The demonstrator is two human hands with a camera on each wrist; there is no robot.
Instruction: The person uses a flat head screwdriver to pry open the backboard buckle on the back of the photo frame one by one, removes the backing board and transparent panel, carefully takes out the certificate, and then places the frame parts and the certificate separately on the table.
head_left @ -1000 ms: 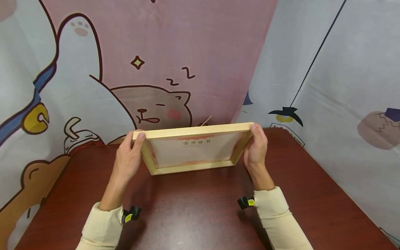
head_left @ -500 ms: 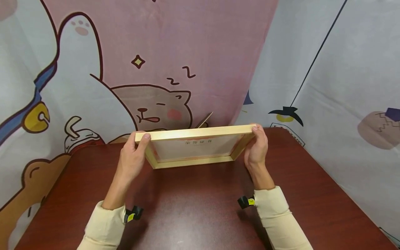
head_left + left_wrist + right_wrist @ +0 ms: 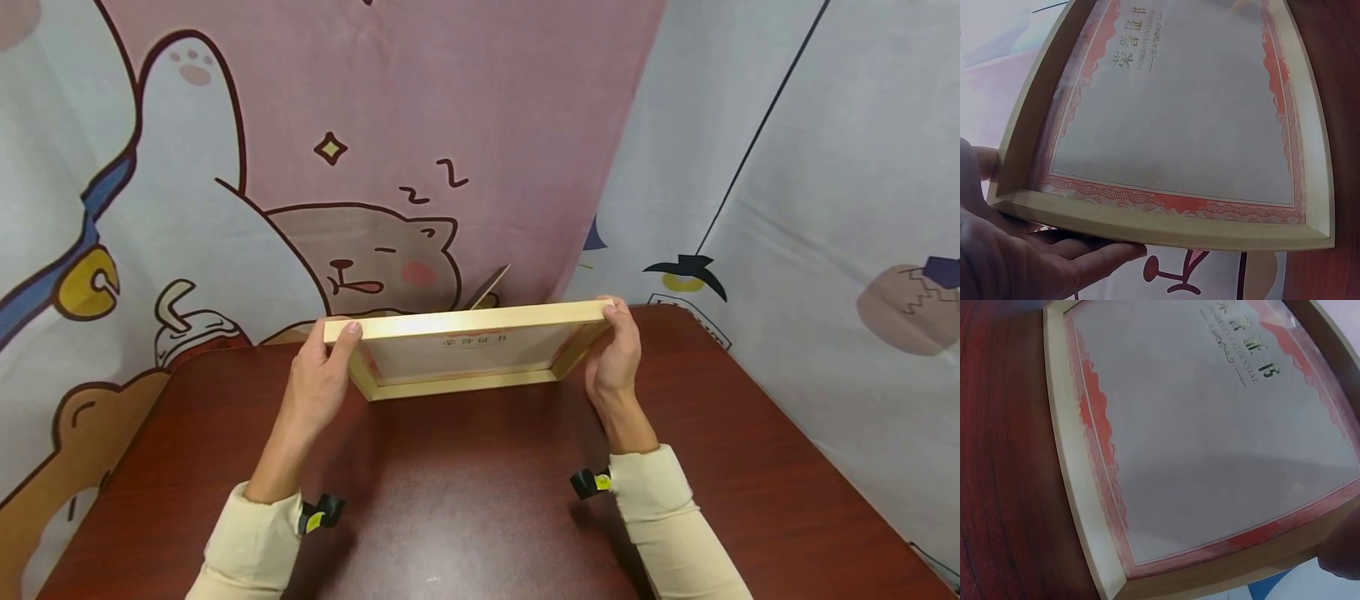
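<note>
A light wooden picture frame (image 3: 465,320) with a red-bordered honorary certificate (image 3: 468,354) behind its front stands tilted over the table, its upper edge toward me. At its upper left corner my left hand (image 3: 318,375) grips it, thumb on the front edge. My right hand (image 3: 615,358) holds the upper right corner the same way. In the left wrist view several fingers (image 3: 1100,262) lie along the frame's side. Only a dark bit of the right hand (image 3: 1342,550) shows in the right wrist view. Behind the frame a thin stand leg (image 3: 491,286) sticks out; its lower part is hidden.
A dark red-brown wooden table (image 3: 450,500) lies beneath. A cartoon-printed curtain (image 3: 525,150) hangs right behind its far edge, and a pale curtain (image 3: 825,208) hangs along the right.
The frame has tipped further, so less of the certificate shows and its lower edge sits higher. My left hand has shifted slightly right. The stand leg behind shows more.
</note>
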